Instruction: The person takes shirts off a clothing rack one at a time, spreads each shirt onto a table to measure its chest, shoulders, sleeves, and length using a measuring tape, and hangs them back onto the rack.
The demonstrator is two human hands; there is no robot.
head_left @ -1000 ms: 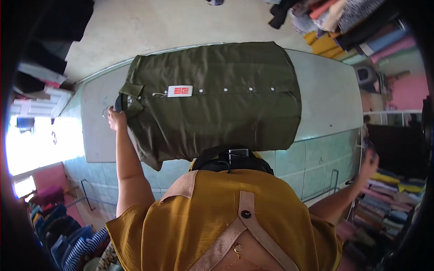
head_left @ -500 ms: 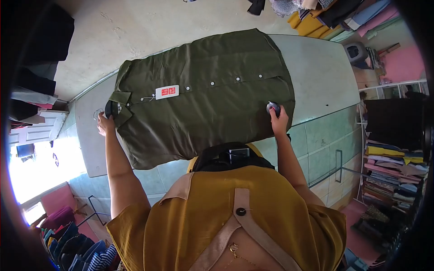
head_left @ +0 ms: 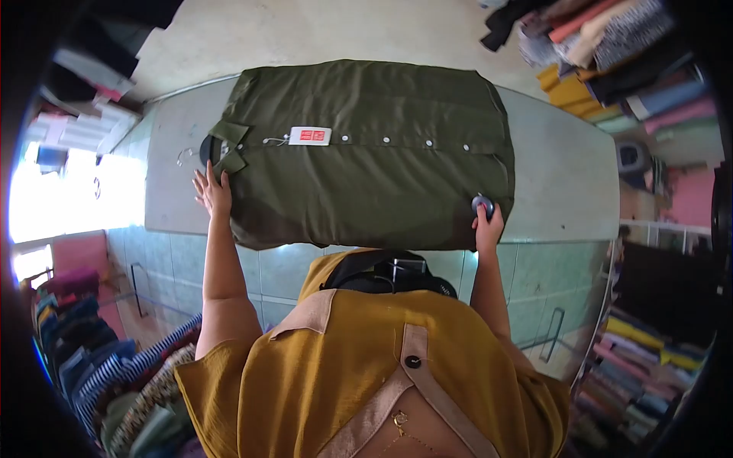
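Note:
An olive-green button-up shirt (head_left: 366, 191) lies sideways on the pale board, its collar to the left and its hem to the right. A black hanger (head_left: 205, 149) shows inside the collar, with its metal hook pointing left. A white tag with red print (head_left: 310, 136) is tied near the upper buttons. Beside the collar, my left hand (head_left: 217, 192) rests with fingers spread, touching the shirt's edge. Low at the hem end, my right hand (head_left: 489, 224) grips a small rounded dark object (head_left: 482, 204) against the cloth; its kind is unclear.
The pale board (head_left: 561, 168) extends right past the hem, with green tiles (head_left: 366, 278) below. Hanging clothes (head_left: 603, 53) are at upper right, folded stacks (head_left: 649, 366) at lower right, and more garments (head_left: 114, 366) at lower left. A metal rack bar (head_left: 551, 332) stands near my right side.
My left hand's fingers have gone from closed at the hanger and collar to spread by the collar. The shirt's near edge lies straighter. The whole view has shifted.

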